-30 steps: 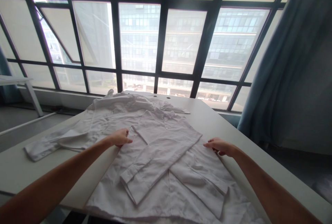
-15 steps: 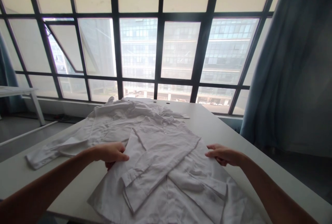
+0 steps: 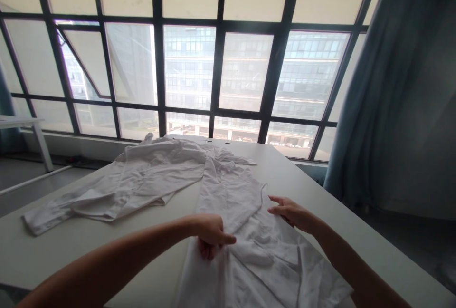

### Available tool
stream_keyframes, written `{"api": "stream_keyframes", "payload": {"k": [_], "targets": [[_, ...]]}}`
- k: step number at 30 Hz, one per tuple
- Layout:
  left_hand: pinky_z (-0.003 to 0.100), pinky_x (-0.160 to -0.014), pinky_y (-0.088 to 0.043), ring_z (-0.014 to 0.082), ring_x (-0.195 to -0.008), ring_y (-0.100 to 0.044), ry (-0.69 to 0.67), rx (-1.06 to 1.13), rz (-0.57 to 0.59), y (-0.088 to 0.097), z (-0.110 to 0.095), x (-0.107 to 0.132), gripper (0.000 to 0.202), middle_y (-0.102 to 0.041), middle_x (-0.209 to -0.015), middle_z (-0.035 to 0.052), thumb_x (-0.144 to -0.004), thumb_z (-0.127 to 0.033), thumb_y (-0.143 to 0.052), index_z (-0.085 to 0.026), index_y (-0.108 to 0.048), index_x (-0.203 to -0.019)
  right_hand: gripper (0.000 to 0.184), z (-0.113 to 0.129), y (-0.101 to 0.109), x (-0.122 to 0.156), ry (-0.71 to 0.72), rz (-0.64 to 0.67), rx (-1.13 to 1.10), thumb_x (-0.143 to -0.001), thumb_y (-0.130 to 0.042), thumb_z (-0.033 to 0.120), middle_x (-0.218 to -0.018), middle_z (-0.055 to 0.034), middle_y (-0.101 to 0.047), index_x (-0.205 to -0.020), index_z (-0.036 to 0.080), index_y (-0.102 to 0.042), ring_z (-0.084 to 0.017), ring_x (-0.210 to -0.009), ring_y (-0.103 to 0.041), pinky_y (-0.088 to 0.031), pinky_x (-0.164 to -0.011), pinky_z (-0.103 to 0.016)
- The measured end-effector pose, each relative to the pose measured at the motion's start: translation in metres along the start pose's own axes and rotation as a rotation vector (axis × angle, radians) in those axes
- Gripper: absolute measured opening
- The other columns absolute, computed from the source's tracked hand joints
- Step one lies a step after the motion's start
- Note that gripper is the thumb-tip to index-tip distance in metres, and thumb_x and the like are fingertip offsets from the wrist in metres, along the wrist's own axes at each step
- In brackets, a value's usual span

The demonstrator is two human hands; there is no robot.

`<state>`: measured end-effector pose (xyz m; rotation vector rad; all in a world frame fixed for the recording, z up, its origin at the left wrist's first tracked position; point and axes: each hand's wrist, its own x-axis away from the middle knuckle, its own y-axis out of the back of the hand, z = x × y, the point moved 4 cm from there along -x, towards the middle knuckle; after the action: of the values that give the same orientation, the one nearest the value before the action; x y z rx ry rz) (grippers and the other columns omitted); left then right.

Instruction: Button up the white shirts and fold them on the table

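- On the white table (image 3: 313, 189), below the window: a white shirt (image 3: 231, 194) lies near the front edge; no readable label.
- Left of that shirt: second white garment (image 3: 142, 175), spread flat.
- Left hand (image 3: 211, 234) pinches the shirt's folded side.
- Right hand (image 3: 290, 212), fingers loosely spread, rests on the shirt's right edge.

No text, label, brand, number or sign can be read anywhere in the view. The white shirt (image 3: 245, 232) under the hands and the second white shirt (image 3: 142, 175) on the tabletop (image 3: 320, 194) show plain cloth without print or tags. The building seen through the window (image 3: 221, 70) carries no legible lettering.
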<state>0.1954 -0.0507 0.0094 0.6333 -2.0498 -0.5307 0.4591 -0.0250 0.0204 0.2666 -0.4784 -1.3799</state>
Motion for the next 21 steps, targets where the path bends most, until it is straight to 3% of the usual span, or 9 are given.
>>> {"api": "stream_keyframes", "payload": {"k": [2,5,7,9,13,17,19,21], "targets": [[0.026,-0.056,-0.05,0.0126,-0.045,-0.056,-0.141,0.067,-0.07,0.009,0.008,0.003,0.042,-0.062,-0.051,0.0001,-0.091,-0.047,-0.053,-0.017,-0.056,-0.062,0.078,0.005,-0.007,-0.001,0.01,0.011,-0.021,-0.067,-0.067,0.039,-0.049,0.0102,-0.037,-0.137,0.009,-0.05,-0.007,-0.041,-0.031,-0.022,-0.039,-0.019],[0.025,-0.066,-0.051,0.0138,-0.062,-0.064,-0.452,-0.07,-0.334,0.029,0.017,0.011,0.031,-0.072,-0.071,0.0039,-0.089,-0.044,-0.058,-0.016,-0.066,-0.078,0.081,0.018,-0.022,-0.003,0.019,0.02,-0.019,-0.069,-0.065,0.033,-0.045,0.0118,-0.036,-0.142,0.005,-0.043,-0.007,-0.04,-0.03,-0.022,-0.038,-0.018],[0.029,-0.081,-0.051,0.0183,-0.084,-0.068,-0.629,-0.215,-0.511,0.039,0.024,0.014,0.028,-0.075,-0.093,0.0082,-0.089,-0.041,-0.058,-0.016,-0.07,-0.093,0.079,0.029,-0.037,-0.005,0.008,0.018,0.015,-0.072,-0.064,0.026,-0.044,0.0116,-0.039,-0.143,0.003,-0.041,-0.007,-0.038,-0.031,-0.022,-0.037,-0.018],[0.034,-0.1,-0.046,0.0226,-0.111,-0.063,-0.751,-0.316,-0.591,0.042,0.033,0.012,0.032,-0.07,-0.118,0.0108,-0.091,-0.04,-0.056,-0.018,-0.068,-0.112,0.074,0.039,-0.056,-0.008,-0.019,0.032,0.065,-0.074,-0.063,0.019,-0.044,0.0105,-0.044,-0.142,0.002,-0.041,-0.007,-0.037,-0.034,-0.024,-0.035,-0.017],[0.046,-0.119,-0.024,0.0277,-0.142,-0.036,-0.737,-0.428,-0.589,0.039,0.053,-0.004,0.054,-0.042,-0.151,0.0132,-0.095,-0.045,-0.048,-0.017,-0.049,-0.141,0.065,0.047,-0.099,-0.015,-0.049,0.153,0.158,-0.078,-0.063,0.014,-0.048,0.009,-0.053,-0.141,0.009,-0.044,-0.007,-0.036,-0.042,-0.033,-0.036,-0.015],[0.048,-0.121,-0.016,0.0283,-0.148,-0.02,-0.667,-0.484,-0.518,0.033,0.067,-0.017,0.067,-0.027,-0.159,0.0135,-0.097,-0.054,-0.039,-0.015,-0.034,-0.152,0.066,0.045,-0.125,-0.017,-0.061,0.339,0.275,-0.091,-0.057,0.032,-0.06,0.0014,-0.065,-0.148,0.009,-0.032,-0.011,-0.042,-0.056,-0.042,-0.041,-0.019],[0.048,-0.121,-0.013,0.029,-0.149,-0.016,-0.65,-0.493,-0.49,0.031,0.071,-0.019,0.071,-0.024,-0.16,0.0122,-0.097,-0.06,-0.036,-0.018,-0.031,-0.153,0.06,0.048,-0.127,-0.013,0.012,0.339,0.384,-0.094,-0.052,0.038,-0.068,-0.0041,-0.069,-0.144,0.008,-0.04,-0.014,-0.051,-0.063,-0.049,-0.049,-0.023],[0.051,-0.121,-0.01,0.0316,-0.149,-0.011,-0.635,-0.504,-0.461,0.029,0.073,-0.018,0.078,-0.019,-0.161,0.0128,-0.094,-0.066,-0.037,-0.019,-0.028,-0.155,0.053,0.056,-0.123,-0.007,0.186,0.235,0.542,-0.092,-0.055,0.038,-0.086,-0.0104,-0.073,-0.136,0.009,-0.054,-0.02,-0.072,-0.07,-0.055,-0.069,-0.03]]}}
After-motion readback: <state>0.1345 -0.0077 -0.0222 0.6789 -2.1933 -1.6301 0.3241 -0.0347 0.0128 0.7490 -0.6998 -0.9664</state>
